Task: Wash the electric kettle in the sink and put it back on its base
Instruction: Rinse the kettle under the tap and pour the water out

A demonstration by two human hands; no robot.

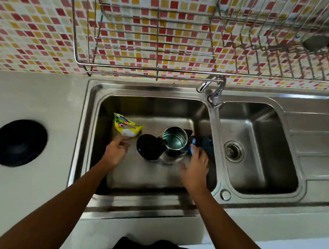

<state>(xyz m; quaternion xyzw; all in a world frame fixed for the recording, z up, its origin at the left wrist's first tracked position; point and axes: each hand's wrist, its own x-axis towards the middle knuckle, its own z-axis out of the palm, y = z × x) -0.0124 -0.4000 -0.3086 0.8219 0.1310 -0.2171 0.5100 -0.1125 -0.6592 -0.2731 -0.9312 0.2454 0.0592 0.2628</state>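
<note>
Steel sink [92, 104]: kettle [174, 145] upright mid-basin, lid open, w/ water; likely heavy, slick, so grip handle. Left hand [116, 149] pinches pouch [126, 127]; right hand [194, 168] holds sponge [192, 147].

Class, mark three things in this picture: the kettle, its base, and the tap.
kettle [175, 140]: head view, inside of its open steel body.
base [18, 143]: head view, middle of the black disc on the counter.
tap [216, 93]: head view, its lower neck.
</note>
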